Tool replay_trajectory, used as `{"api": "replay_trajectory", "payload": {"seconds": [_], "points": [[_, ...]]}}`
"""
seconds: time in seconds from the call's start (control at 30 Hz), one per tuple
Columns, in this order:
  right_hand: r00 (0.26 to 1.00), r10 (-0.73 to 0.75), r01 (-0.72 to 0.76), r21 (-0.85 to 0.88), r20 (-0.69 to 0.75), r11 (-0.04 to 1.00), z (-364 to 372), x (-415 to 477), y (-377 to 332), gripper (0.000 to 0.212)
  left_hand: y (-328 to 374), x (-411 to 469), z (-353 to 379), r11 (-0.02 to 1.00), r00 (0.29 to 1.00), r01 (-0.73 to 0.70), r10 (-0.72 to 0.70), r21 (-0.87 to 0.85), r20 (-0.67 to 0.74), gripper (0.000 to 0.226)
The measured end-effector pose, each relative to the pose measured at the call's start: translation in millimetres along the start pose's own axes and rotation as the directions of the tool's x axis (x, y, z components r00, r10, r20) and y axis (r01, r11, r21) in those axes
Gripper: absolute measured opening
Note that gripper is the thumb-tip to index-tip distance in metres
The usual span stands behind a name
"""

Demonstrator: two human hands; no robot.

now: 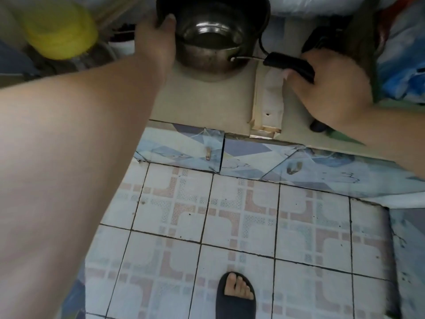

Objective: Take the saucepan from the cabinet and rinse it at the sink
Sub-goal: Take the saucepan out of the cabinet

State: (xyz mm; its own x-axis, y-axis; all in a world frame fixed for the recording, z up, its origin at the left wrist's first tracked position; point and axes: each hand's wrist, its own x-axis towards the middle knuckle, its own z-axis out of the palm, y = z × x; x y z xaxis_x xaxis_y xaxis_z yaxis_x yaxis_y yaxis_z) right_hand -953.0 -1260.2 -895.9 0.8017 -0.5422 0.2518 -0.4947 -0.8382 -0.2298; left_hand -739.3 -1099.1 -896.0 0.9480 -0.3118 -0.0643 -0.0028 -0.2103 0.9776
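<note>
The left hand [158, 35] is seen gripping the rim of a dark outer pot [257, 17], thumb hooked over the edge and fingers hidden behind the wall. The right hand [328, 81] is wrapped round the black handle [289, 64] of the saucepan [207, 42], fingers curled under the grip so that only its near end is exposed. The saucepan is observed nested inside the larger pot, on the beige cabinet shelf [202, 100], just above the floor. It is a steel vessel with a dull, stained outer wall and a shiny interior; a thin wire bracket joins bowl to handle. A blurred yellow object [62, 31] is noted to the left on the shelf. Patterned floor tiles [230, 226] and a foot in a dark slide sandal [236, 295] are recorded below.
</note>
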Motion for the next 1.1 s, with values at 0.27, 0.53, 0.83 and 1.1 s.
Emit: {"api": "replay_trajectory", "payload": {"seconds": [0.27, 0.53, 0.83, 1.1], "points": [[1.000, -0.023, 0.024, 0.054, -0.005, 0.998, -27, -14, -8, 0.042, 19, -18, -9, 0.992, 0.996, 0.083, -0.080, -0.099, 0.035, 0.030], [0.995, -0.080, 0.080, -0.003, 0.055, 0.997, -103, -75, -34, 0.039, 54, -102, -54, 0.977, 0.988, 0.155, -0.156, -0.147, 0.005, 0.024], [0.985, -0.091, 0.106, -0.100, 0.145, 0.989, -232, -180, -89, 0.028, 128, -239, -126, 0.974, 0.981, 0.195, -0.196, -0.114, 0.005, 0.021], [0.995, -0.060, 0.063, -0.044, 0.081, 0.997, -342, -230, -142, 0.020, 220, -316, -197, 0.959, 0.978, 0.209, -0.201, -0.191, 0.058, 0.028]]}}
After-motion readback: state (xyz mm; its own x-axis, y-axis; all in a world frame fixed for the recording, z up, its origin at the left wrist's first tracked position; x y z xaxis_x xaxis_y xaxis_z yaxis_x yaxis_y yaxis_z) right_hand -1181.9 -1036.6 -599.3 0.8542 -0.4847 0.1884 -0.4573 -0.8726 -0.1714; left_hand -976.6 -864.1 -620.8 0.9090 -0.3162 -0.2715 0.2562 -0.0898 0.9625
